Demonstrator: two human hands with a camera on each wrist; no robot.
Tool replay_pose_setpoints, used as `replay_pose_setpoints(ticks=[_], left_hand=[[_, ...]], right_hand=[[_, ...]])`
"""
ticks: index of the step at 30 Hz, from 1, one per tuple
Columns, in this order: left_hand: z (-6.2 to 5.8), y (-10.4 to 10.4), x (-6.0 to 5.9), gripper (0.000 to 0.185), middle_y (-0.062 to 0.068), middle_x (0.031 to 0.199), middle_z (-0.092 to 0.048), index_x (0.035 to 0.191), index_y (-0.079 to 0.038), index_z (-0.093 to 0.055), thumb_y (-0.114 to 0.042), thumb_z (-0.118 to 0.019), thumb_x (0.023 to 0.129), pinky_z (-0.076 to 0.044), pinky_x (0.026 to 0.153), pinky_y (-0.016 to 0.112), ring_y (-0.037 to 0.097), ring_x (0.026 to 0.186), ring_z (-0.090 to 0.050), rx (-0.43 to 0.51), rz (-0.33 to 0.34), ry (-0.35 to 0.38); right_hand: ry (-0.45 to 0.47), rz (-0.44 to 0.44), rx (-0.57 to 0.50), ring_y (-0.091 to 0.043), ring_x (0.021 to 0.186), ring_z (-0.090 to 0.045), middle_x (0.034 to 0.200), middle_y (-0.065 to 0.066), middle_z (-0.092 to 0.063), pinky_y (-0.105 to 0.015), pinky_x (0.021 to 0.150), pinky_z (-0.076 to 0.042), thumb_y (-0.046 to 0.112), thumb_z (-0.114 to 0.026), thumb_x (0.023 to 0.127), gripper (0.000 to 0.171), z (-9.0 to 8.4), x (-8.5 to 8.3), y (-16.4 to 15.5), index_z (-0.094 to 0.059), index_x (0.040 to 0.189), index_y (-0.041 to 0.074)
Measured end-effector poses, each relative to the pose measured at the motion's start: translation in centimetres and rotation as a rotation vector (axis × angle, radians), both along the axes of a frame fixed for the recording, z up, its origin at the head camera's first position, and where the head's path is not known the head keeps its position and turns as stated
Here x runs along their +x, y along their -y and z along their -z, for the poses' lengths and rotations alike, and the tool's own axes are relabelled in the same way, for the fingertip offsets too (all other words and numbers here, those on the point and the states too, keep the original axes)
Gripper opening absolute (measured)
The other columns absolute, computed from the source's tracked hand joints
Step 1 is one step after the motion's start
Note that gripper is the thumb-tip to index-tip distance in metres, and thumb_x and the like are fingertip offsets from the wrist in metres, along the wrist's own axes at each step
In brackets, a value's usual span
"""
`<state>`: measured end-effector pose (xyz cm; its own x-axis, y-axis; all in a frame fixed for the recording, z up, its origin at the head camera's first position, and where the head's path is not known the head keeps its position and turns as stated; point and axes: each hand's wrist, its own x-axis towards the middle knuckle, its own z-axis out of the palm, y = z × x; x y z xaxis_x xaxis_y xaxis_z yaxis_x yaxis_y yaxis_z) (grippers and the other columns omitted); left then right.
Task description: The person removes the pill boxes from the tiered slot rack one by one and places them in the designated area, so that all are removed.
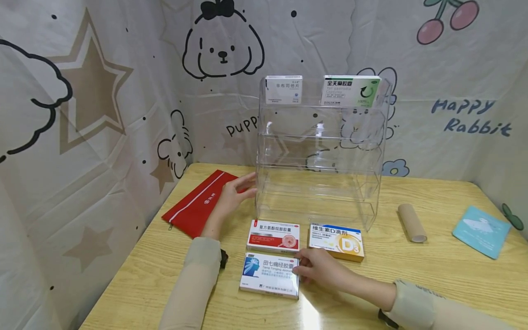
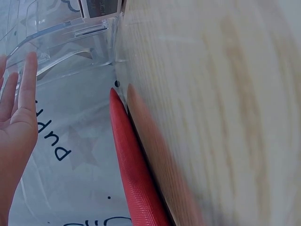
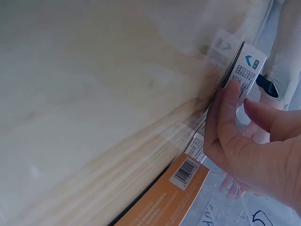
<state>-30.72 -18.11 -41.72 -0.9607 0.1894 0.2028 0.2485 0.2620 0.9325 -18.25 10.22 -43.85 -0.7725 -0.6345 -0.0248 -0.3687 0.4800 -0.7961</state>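
My left hand [image 1: 236,194] rests its fingertips at the left side of a clear acrylic display rack [image 1: 321,217], fingers extended. In the left wrist view, the same hand [image 2: 19,117] shows beside the rack. At the right edge of a white-and-blue medicine box [image 1: 270,277], my right hand [image 1: 319,268] has thumb and curled fingers. The right wrist view has this hand [image 3: 258,136] over the box's white end [image 3: 247,70]. Just behind lies a red-and-white medicine box [image 1: 273,234], with an orange-and-white vitamin D box [image 1: 336,240] to its right.
On the rack's top tier stand a white box [image 1: 283,90] and a green-and-white box [image 1: 350,90]. A red zip pouch [image 1: 202,201] lies left of the rack. To the right are a cardboard tube [image 1: 411,223] and a light-blue packet [image 1: 482,231].
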Motion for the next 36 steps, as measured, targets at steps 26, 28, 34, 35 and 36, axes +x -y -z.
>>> replay_pose_setpoints(ticks=[26, 28, 34, 35, 36], left_hand=[[0.1, 0.2, 0.0, 0.056, 0.018, 0.142, -0.056, 0.146, -0.011, -0.047, -0.011, -0.066, 0.093, -0.052, 0.103, 0.042, 0.031, 0.131, -0.055, -0.021, 0.002, -0.003], [0.1, 0.1, 0.0, 0.056, 0.019, 0.142, -0.055, 0.146, -0.011, -0.047, -0.011, -0.066, 0.093, -0.052, 0.103, 0.042, 0.031, 0.131, -0.055, -0.019, 0.003, -0.004], [0.0, 0.1, 0.1, 0.056, 0.021, 0.142, -0.054, 0.146, -0.011, -0.047, -0.01, -0.066, 0.093, -0.052, 0.103, 0.042, 0.031, 0.131, -0.055, -0.018, 0.002, -0.006], [0.0, 0.0, 0.1, 0.056, 0.021, 0.142, -0.055, 0.146, -0.011, -0.047, -0.009, -0.065, 0.093, -0.052, 0.103, 0.042, 0.032, 0.131, -0.055, -0.021, 0.002, -0.007], [0.0, 0.0, 0.1, 0.056, 0.021, 0.142, -0.055, 0.146, -0.01, -0.047, -0.008, -0.065, 0.093, -0.052, 0.103, 0.042, 0.032, 0.131, -0.055, -0.017, 0.003, -0.008]], right_hand=[[-0.447, 0.274, -0.029, -0.014, 0.082, -0.067, 0.093, -0.007, -0.072, -0.02, 0.071, -0.058, 0.016, -0.071, 0.089, 0.02, -10.1, -3.7, -3.2, -0.068, 0.105, 0.003], [-0.478, 0.298, -0.038, -0.018, 0.085, -0.067, 0.096, -0.01, -0.072, -0.018, 0.072, -0.058, 0.016, -0.071, 0.09, 0.022, -11.6, -4.3, -3.6, -0.067, 0.107, 0.002], [-0.592, 0.392, -0.09, -0.017, 0.088, -0.064, 0.102, -0.014, -0.069, -0.003, 0.074, -0.049, 0.018, -0.07, 0.091, 0.027, -15.5, -6.7, -5.0, -0.065, 0.112, 0.001], [-0.608, 0.412, -0.102, -0.013, 0.089, -0.062, 0.103, -0.015, -0.068, -0.002, 0.074, -0.047, 0.018, -0.07, 0.091, 0.028, -16.1, -7.1, -5.2, -0.065, 0.113, 0.001], [-0.628, 0.433, -0.114, -0.009, 0.089, -0.06, 0.104, -0.015, -0.067, 0.0, 0.075, -0.046, 0.018, -0.07, 0.091, 0.029, -16.7, -7.6, -5.5, -0.065, 0.113, 0.0]])
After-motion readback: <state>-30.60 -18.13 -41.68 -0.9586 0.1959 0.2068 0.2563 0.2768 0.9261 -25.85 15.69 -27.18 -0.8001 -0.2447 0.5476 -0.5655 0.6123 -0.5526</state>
